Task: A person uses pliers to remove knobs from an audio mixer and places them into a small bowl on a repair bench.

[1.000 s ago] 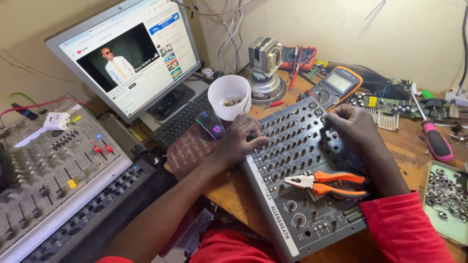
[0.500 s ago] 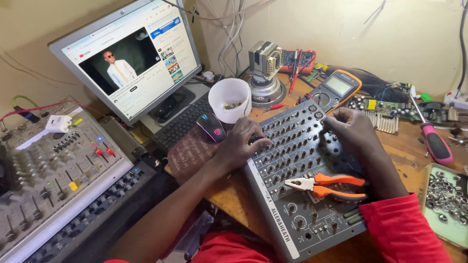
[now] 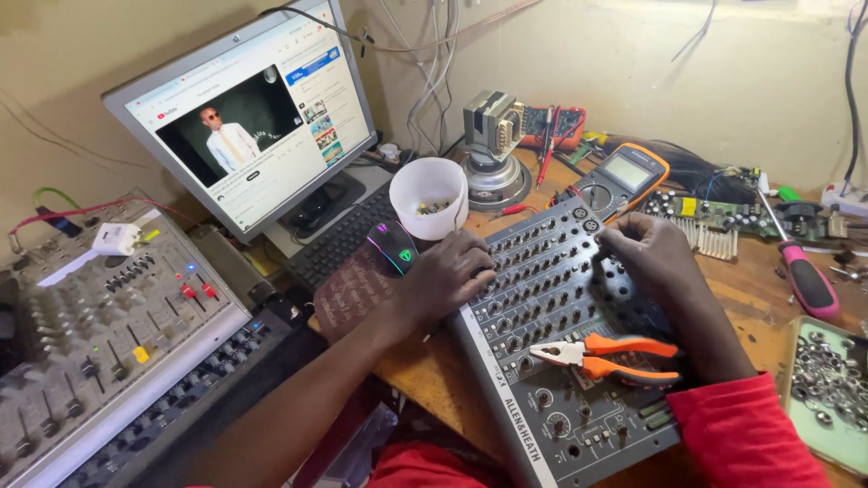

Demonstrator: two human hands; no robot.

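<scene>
While the grey audio mixer [image 3: 561, 343] lies flat on the wooden workbench [image 3: 750, 280], its bare knob shafts facing up, both of the person's hands rest on its panel. The left hand [image 3: 448, 276] lies palm down on the mixer's left edge, fingers curled loosely over the near rows of shafts; it clasps nothing that can be seen. The right hand [image 3: 646, 258] sits on the upper right part of the panel, its fingertips pinched together at a shaft near the top row; whether something small is held between them cannot be told.

A pair of orange-handled pliers [image 3: 615, 354] lies on the lower part of the mixer, jaws pointing left, clear of both hands. Just beyond the left hand stands a white plastic cup [image 3: 428, 197] with small parts in it, and beside that a black computer mouse [image 3: 391, 248] with a glowing rim on a dark mouse pad [image 3: 348, 289]. Behind the mixer's top edge lies an orange-cased multimeter [image 3: 628, 173]. To the right, a pink-handled screwdriver [image 3: 807, 280] lies on the bench, near a green tray [image 3: 827, 389] of metal washers and nuts. A monitor [image 3: 249, 117] stands at the back left, with 1 larger mixing console [image 3: 108, 334] at the far left.
</scene>
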